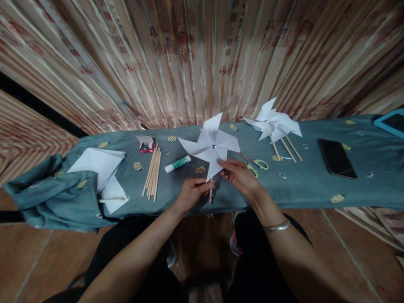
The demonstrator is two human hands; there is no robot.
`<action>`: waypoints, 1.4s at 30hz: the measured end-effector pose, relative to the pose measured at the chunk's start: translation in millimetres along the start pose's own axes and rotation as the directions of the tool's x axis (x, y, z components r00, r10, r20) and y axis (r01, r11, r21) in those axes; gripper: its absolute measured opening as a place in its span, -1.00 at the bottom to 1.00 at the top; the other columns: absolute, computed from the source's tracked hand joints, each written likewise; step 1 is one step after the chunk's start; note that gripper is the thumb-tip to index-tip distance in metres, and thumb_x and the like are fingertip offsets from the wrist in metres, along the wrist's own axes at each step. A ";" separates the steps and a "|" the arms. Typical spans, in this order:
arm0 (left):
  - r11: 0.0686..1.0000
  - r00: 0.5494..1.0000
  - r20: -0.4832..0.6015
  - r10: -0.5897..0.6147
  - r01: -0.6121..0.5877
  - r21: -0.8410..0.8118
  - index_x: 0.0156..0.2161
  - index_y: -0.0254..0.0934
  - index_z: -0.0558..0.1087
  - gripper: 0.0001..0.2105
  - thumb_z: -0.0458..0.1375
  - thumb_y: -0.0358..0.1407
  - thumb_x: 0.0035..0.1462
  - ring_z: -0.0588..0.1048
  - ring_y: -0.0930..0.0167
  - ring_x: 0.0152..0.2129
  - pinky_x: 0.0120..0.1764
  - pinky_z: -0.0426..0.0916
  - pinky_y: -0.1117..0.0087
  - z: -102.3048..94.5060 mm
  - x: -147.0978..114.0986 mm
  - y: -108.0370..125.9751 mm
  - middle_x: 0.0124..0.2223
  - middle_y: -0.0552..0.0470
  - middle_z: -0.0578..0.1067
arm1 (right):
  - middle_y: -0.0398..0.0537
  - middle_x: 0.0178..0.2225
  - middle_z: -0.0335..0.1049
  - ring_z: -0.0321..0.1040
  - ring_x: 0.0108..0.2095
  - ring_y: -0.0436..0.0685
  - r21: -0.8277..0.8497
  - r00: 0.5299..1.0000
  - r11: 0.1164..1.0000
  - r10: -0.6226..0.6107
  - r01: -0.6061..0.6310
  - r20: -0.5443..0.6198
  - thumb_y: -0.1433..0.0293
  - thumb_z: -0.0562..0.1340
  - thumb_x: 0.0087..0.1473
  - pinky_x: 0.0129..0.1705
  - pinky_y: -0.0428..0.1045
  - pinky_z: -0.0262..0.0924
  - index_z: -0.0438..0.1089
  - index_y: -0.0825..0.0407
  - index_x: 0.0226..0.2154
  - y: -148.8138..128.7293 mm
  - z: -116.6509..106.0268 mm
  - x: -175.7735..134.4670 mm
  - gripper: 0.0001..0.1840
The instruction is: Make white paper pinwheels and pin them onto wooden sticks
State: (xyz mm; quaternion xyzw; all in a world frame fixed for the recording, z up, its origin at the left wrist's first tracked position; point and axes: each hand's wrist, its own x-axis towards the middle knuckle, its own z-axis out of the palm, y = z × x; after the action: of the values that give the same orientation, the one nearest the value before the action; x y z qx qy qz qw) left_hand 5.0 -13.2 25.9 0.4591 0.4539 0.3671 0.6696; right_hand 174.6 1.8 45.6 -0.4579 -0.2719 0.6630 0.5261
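A white paper pinwheel point(205, 147) with a shiny pin at its centre stands on a thin wooden stick above the middle of the cloth. Thumb and fingers of my left hand point(192, 193) are closed round the stick just under the blades. My right hand point(238, 174) pinches the lower right blade between thumb and fingers. Beyond my right hand lie scissors point(261, 164) with light green handles, partly hidden by it. A glue stick point(177, 164) lies left of the pinwheel, beside a bundle of wooden sticks point(152, 174).
Finished pinwheels point(274, 122) lie at the back right, near a black phone point(337, 158) and a blue-edged tablet point(391, 122). At left are white paper sheets point(94, 166), a pencil-like stick point(112, 200) and a small open box of pins point(146, 144). A curtain point(202, 59) hangs behind.
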 end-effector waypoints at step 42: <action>0.998 0.995 0.080 -0.057 0.054 0.041 -0.38 -0.34 0.66 -0.65 0.44 -0.14 -0.30 0.29 0.52 -0.61 -0.49 0.16 0.46 10.8 6.6 -1.8 -0.54 -0.01 0.53 | -0.20 -0.41 0.55 0.40 -0.38 0.01 -0.302 0.828 0.873 -0.470 0.384 -0.306 0.04 0.48 -0.29 -0.27 -0.06 0.28 0.58 -0.11 -0.44 -27.2 -55.1 -8.1 -0.64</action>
State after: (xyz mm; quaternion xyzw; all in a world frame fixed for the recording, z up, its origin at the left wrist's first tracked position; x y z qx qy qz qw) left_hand 17.4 -10.8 24.2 0.4738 0.4459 0.3206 0.6884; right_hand 236.3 -4.4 47.2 -0.5584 -0.3381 0.3937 0.6472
